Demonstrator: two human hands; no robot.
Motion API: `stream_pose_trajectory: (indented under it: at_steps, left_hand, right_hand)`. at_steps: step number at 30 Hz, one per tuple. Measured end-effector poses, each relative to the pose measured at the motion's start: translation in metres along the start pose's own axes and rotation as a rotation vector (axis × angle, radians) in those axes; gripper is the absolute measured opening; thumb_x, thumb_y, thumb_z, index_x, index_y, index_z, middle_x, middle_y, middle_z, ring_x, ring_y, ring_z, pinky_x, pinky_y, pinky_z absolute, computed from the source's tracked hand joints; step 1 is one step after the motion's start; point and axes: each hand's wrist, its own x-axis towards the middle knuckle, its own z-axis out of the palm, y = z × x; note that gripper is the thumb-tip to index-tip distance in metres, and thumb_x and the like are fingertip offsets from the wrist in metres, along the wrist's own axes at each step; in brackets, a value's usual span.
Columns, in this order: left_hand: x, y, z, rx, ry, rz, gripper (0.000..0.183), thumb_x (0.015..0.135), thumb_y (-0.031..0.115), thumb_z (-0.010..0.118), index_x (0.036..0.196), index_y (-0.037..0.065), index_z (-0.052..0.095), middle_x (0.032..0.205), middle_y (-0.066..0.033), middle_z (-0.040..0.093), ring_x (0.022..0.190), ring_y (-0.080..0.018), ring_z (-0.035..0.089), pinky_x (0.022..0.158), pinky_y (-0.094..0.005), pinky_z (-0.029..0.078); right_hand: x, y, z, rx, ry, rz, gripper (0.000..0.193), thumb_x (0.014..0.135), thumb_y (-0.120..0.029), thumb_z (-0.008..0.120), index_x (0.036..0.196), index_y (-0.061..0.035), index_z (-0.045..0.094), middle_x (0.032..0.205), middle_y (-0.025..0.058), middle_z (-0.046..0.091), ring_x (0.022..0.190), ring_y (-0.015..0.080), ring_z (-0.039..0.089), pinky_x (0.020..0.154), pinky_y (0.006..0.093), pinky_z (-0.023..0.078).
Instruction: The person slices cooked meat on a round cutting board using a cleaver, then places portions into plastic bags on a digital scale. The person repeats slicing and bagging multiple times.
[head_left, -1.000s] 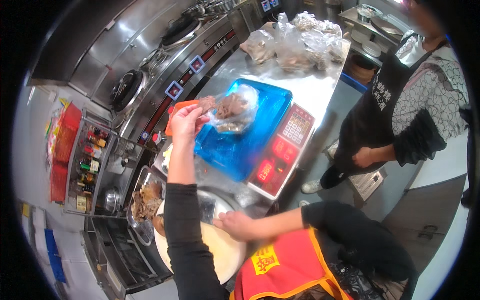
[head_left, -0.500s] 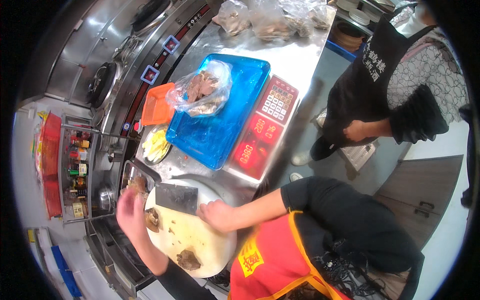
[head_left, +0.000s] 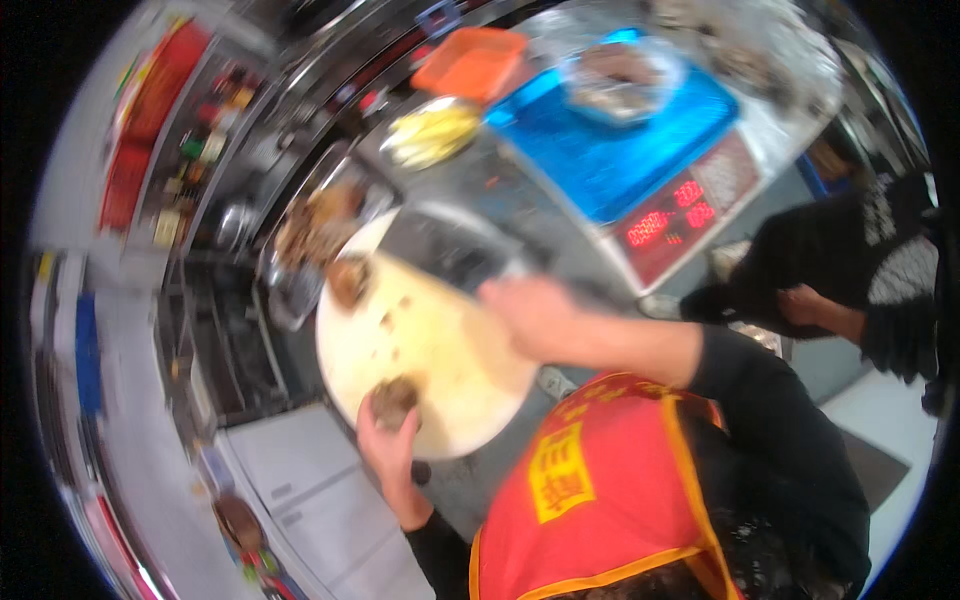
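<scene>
On the round white cutting board, my left hand has its fingers and thumb round a dark brown piece of cooked meat near the board's lower left edge. My right hand, smeared by motion, is closed on the handle end of a cleaver. The broad grey blade extends up and left over the far part of the board. Another brown meat piece lies at the board's left edge. Small crumbs are scattered between the two pieces.
A metal tray with meat adjoins the board's left. Beyond are a plate of yellow slices, an orange basket and a blue tray holding bagged meat, on a scale. At right stands another person.
My left hand has come down from the board's far left to the near meat piece and taken hold of it. The cleaver stays in my right hand. The whole view has shifted and turned.
</scene>
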Motion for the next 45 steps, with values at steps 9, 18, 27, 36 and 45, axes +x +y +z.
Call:
stream_pose_trajectory:
  at_steps: [9,18,27,36,45]
  left_hand:
    - [0.013,0.009,0.014,0.083,0.102,0.215,0.045,0.057,0.012,0.071,0.096,0.0,0.052,0.091,-0.0141,0.054,0.085,-0.0274,0.055,0.077,-0.0338,0.044]
    - [-0.003,0.021,0.029,-0.157,0.207,0.498,0.055,0.05,0.007,0.07,0.1,0.005,0.047,0.1,-0.0127,0.048,0.091,-0.0268,0.049,0.08,-0.035,0.043]
    - [-0.013,0.028,0.024,-0.212,0.365,0.567,0.063,0.049,0.003,0.069,0.106,0.008,0.042,0.113,-0.0139,0.042,0.1,-0.0281,0.047,0.086,-0.0359,0.041]
    - [-0.018,0.03,0.013,-1.888,-0.139,-0.388,0.059,0.068,0.027,0.065,0.121,0.01,0.045,0.127,-0.0149,0.038,0.107,-0.0275,0.045,0.086,-0.0321,0.044]
    - [-0.019,0.025,0.014,-1.913,-0.31,-0.42,0.063,0.064,0.024,0.066,0.122,0.01,0.045,0.123,-0.0161,0.042,0.097,-0.0306,0.048,0.085,-0.0335,0.047]
  right_hand:
    - [-0.03,-0.031,-0.03,0.312,0.163,0.113,0.055,0.07,-0.003,0.057,0.121,-0.0033,0.037,0.072,0.016,0.056,0.069,0.0299,0.057,0.062,0.0379,0.045]
    - [-0.045,-0.04,-0.041,0.802,0.028,0.177,0.019,0.084,-0.011,0.057,0.095,0.0036,0.059,0.069,0.005,0.058,0.059,0.0049,0.049,0.051,0.022,0.04]
    - [-0.033,-0.021,-0.04,0.807,0.164,-0.012,0.013,0.084,-0.007,0.055,0.08,0.0044,0.057,0.06,0.0048,0.055,0.047,0.0077,0.051,0.042,0.0221,0.038]
    - [-0.022,-0.017,-0.041,0.946,0.06,0.005,0.013,0.086,-0.005,0.051,0.077,0.0037,0.055,0.059,0.0025,0.054,0.048,0.0056,0.05,0.044,0.0199,0.038]
    - [-0.024,-0.016,-0.039,0.878,0.07,-0.008,0.015,0.086,-0.006,0.052,0.073,0.0023,0.054,0.058,0.0021,0.054,0.047,0.0054,0.049,0.044,0.0197,0.038]
